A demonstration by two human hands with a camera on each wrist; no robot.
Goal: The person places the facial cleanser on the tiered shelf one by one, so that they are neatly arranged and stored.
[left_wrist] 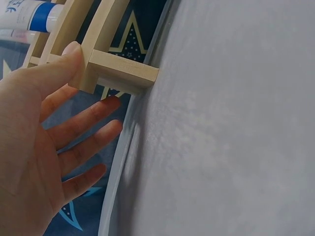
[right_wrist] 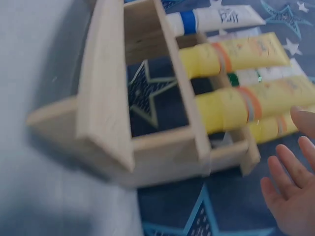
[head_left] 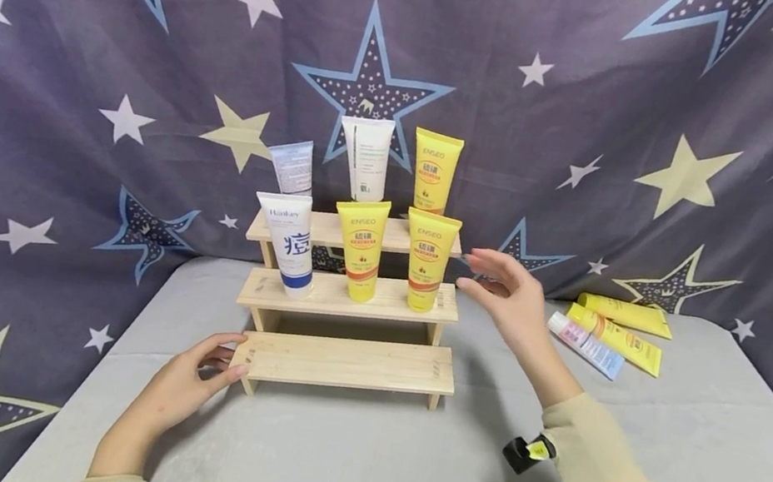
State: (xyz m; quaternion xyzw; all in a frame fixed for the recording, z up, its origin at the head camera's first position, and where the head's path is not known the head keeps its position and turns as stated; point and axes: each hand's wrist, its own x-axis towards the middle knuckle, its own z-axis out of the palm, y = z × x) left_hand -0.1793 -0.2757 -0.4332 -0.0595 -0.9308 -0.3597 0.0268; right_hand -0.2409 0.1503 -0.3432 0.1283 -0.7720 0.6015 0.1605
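Note:
A three-step wooden stand (head_left: 344, 362) stands on the grey cloth. At the left end of its lowest step, my left hand (head_left: 181, 386) grips the board between thumb and index finger, its other fingers spread loosely in the left wrist view. My right hand (head_left: 516, 304) hovers off the stand's right side with nothing in it, fingers slightly bent. On the middle step, a white-and-blue tube (head_left: 289, 242) and two yellow tubes (head_left: 360, 249) stand on their caps. The top step bears a light blue tube (head_left: 293, 167), a white tube (head_left: 367, 158) and a yellow tube (head_left: 434, 168).
Two more yellow tubes (head_left: 617, 338) and a pink-and-blue tube (head_left: 588, 346) lie on the cloth to the right. Behind the stand hangs a dark curtain (head_left: 183, 40) with star prints. A grey cloth (head_left: 335, 469) covers the table.

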